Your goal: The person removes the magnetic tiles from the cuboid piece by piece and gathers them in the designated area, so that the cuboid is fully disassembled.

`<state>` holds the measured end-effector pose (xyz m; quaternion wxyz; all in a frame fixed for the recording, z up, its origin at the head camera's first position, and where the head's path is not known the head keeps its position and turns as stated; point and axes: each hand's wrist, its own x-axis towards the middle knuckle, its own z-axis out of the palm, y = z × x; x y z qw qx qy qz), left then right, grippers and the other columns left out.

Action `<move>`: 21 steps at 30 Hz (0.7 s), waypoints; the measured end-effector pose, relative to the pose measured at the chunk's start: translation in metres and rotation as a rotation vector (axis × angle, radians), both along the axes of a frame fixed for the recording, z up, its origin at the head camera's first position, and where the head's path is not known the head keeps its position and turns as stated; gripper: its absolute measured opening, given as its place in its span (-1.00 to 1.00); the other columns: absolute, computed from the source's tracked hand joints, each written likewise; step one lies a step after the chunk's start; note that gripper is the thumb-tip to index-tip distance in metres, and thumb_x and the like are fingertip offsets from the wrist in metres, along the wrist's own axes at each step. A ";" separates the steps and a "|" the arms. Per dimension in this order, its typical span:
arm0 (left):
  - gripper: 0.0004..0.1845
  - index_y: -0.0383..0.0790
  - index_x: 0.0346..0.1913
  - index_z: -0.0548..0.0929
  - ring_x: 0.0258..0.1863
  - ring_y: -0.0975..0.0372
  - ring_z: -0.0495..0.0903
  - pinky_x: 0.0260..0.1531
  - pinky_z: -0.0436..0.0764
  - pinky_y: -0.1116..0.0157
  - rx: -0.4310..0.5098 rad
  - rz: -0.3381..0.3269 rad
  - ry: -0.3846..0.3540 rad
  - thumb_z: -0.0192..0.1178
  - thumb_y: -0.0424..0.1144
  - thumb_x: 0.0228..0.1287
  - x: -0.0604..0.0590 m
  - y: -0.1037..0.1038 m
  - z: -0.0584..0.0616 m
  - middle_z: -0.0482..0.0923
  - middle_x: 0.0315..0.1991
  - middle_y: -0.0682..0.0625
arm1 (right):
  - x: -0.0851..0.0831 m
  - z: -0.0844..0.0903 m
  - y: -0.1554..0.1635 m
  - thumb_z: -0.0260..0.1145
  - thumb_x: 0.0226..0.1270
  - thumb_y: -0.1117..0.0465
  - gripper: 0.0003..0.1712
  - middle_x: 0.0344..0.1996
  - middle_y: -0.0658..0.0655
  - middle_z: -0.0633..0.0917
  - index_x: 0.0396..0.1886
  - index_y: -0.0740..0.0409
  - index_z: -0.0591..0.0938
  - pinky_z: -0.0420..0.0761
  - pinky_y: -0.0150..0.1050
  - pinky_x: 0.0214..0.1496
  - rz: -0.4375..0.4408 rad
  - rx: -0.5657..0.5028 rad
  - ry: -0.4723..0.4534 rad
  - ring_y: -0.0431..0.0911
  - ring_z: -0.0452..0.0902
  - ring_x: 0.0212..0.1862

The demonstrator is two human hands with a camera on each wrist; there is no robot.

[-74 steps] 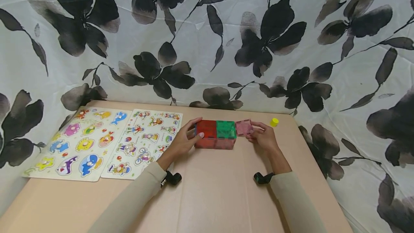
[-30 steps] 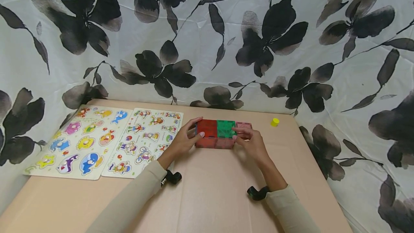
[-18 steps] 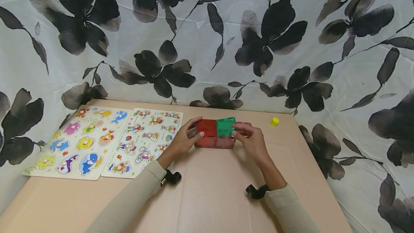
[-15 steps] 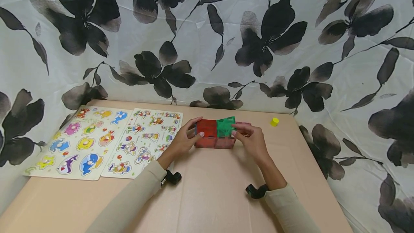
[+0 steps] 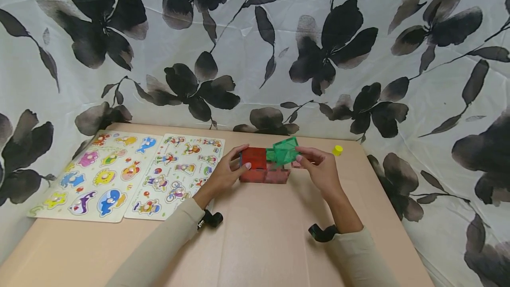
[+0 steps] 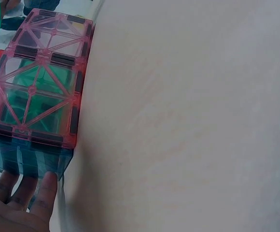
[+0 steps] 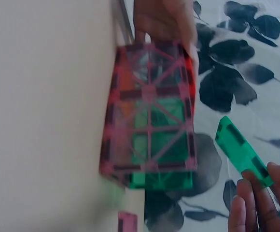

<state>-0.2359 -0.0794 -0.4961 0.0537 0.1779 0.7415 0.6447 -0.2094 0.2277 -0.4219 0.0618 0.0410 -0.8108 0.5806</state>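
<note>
In the head view my left hand [image 5: 223,175] grips the left end of a box built of translucent magnetic tiles [image 5: 253,158], thumb over its red top. In the left wrist view its fingers press the blue end panel [image 6: 34,157] of the box. My right hand [image 5: 324,175] pinches a green magnetic tile [image 5: 286,150], tilted and raised above the box's right half. Seen from the right wrist, that tile is apart from the box, held between thumb and fingers. A pink tile [image 5: 295,164] lies just right of the box, partly hidden by the right hand.
Two picture boards [image 5: 175,176] with cartoon figures lie at the table's left. A small yellow cylinder [image 5: 337,150] stands near the back right. Floral cloth [image 5: 263,70] hangs behind the table [image 5: 263,234].
My right hand let go of the pink tile beside the box, moved to the green top tile, pinched it and lifted it up and rightward off the box. The left hand has stayed in place.
</note>
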 end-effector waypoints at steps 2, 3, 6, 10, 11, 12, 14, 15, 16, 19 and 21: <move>-0.33 0.14 0.62 0.30 0.59 -0.18 0.33 0.49 0.48 -0.10 0.001 0.000 -0.004 0.26 -0.21 0.57 0.000 -0.001 0.000 0.31 0.59 -0.12 | -0.002 0.001 0.008 0.43 0.50 0.19 -0.66 0.06 0.17 0.80 0.21 0.07 0.78 0.74 -0.48 -0.06 -0.031 0.000 -0.005 -0.14 0.72 -0.04; -0.33 0.15 0.62 0.30 0.59 -0.18 0.34 0.49 0.48 -0.09 0.001 -0.001 -0.006 0.26 -0.21 0.57 0.001 -0.001 0.001 0.31 0.59 -0.11 | -0.003 0.001 0.012 0.43 0.50 0.20 -0.65 0.02 0.15 0.81 0.22 0.08 0.78 0.73 -0.49 -0.06 -0.047 -0.005 -0.006 -0.18 0.71 -0.06; -0.33 0.18 0.62 0.31 0.59 -0.16 0.34 0.49 0.49 -0.08 0.001 -0.002 -0.014 0.27 -0.20 0.57 0.001 -0.001 0.000 0.31 0.59 -0.08 | -0.005 0.000 0.025 0.42 0.49 0.26 -0.61 -0.09 0.02 0.81 0.26 0.17 0.74 0.75 -0.49 -0.04 -0.075 -0.045 -0.004 -0.24 0.73 -0.11; -0.34 0.20 0.61 0.32 0.58 -0.15 0.36 0.48 0.50 -0.07 0.005 -0.002 -0.014 0.27 -0.20 0.57 0.001 -0.001 0.000 0.32 0.58 -0.06 | -0.008 -0.004 0.043 0.39 0.50 0.33 -0.58 -0.14 -0.10 0.79 0.30 0.26 0.69 0.77 -0.46 -0.02 -0.102 -0.114 -0.012 -0.29 0.77 -0.14; -0.34 0.18 0.61 0.32 0.59 -0.14 0.35 0.49 0.50 -0.07 0.011 -0.006 -0.008 0.27 -0.21 0.57 0.000 -0.001 0.000 0.32 0.58 -0.07 | -0.009 -0.006 0.047 0.38 0.50 0.36 -0.58 -0.16 -0.10 0.79 0.31 0.27 0.68 0.77 -0.45 -0.03 -0.110 -0.138 -0.018 -0.29 0.78 -0.15; -0.34 0.17 0.61 0.32 0.59 -0.14 0.35 0.49 0.50 -0.07 0.015 -0.007 -0.002 0.27 -0.22 0.57 0.000 -0.001 -0.001 0.33 0.58 -0.08 | -0.010 -0.008 0.052 0.37 0.50 0.37 -0.57 -0.17 -0.10 0.79 0.32 0.28 0.67 0.78 -0.45 -0.03 -0.116 -0.159 -0.025 -0.30 0.79 -0.16; -0.33 0.15 0.61 0.32 0.59 -0.14 0.35 0.47 0.51 -0.08 0.026 -0.013 0.009 0.27 -0.24 0.57 -0.001 0.000 -0.002 0.33 0.58 -0.10 | -0.012 -0.013 0.061 0.35 0.51 0.40 -0.56 -0.20 -0.10 0.81 0.34 0.31 0.65 0.78 -0.44 -0.03 -0.128 -0.200 -0.043 -0.30 0.80 -0.18; -0.33 0.14 0.61 0.32 0.59 -0.13 0.35 0.47 0.52 -0.09 0.031 -0.014 0.014 0.27 -0.25 0.56 -0.001 0.000 -0.002 0.33 0.57 -0.10 | -0.013 -0.015 0.065 0.34 0.52 0.41 -0.55 -0.21 -0.10 0.82 0.35 0.32 0.64 0.78 -0.44 -0.03 -0.133 -0.220 -0.053 -0.30 0.81 -0.19; -0.33 0.12 0.61 0.32 0.59 -0.13 0.35 0.46 0.53 -0.09 0.035 -0.015 0.019 0.27 -0.26 0.56 -0.002 0.000 -0.003 0.34 0.57 -0.11 | -0.013 -0.018 0.069 0.33 0.52 0.42 -0.54 -0.22 -0.09 0.83 0.36 0.34 0.62 0.78 -0.44 -0.04 -0.138 -0.237 -0.062 -0.30 0.81 -0.20; -0.34 0.12 0.61 0.33 0.58 -0.13 0.35 0.45 0.55 -0.08 0.035 -0.015 0.023 0.26 -0.27 0.57 -0.002 -0.001 -0.004 0.35 0.56 -0.12 | -0.016 -0.025 0.081 0.31 0.53 0.41 -0.52 -0.23 -0.09 0.84 0.40 0.35 0.59 0.78 -0.44 -0.04 -0.163 -0.276 -0.107 -0.30 0.80 -0.21; -0.34 0.11 0.61 0.33 0.58 -0.14 0.35 0.44 0.55 -0.07 0.033 -0.016 0.022 0.26 -0.27 0.57 -0.002 -0.001 -0.004 0.34 0.57 -0.12 | -0.018 -0.029 0.088 0.32 0.53 0.40 -0.50 -0.24 -0.10 0.84 0.41 0.33 0.58 0.79 -0.41 -0.01 -0.190 -0.300 -0.145 -0.30 0.80 -0.21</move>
